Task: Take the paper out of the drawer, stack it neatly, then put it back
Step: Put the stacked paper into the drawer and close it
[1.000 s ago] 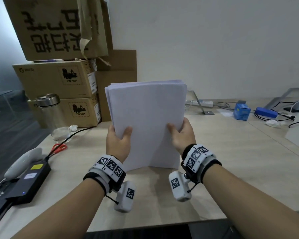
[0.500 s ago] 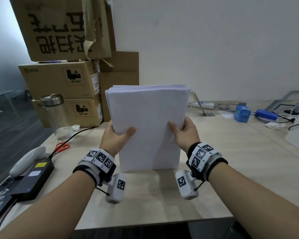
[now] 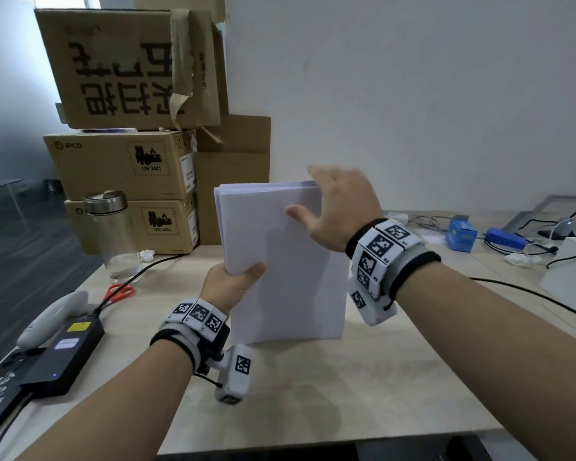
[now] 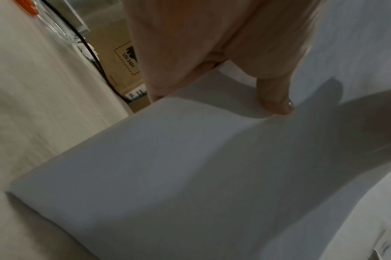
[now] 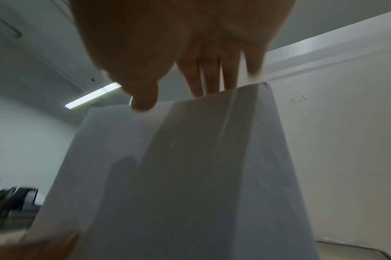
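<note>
One paper stack point(image 3: 280, 261) upright; left hand point(image 3: 228, 284) holds it

White wall point(image 3: 429, 94); light wood desk point(image 3: 313, 394); dark floor point(image 3: 20, 261) left; ceiling strip light point(image 5: 93, 95).

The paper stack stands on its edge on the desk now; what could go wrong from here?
1. Only the left hand grips the paper, at one side; the stack could bow or fan out.
2. The right hand is open at the top corner; a hard tap might push sheets askew.
3. The bottle stands to the left of the stack; a wide swing could possibly hit it.
</note>
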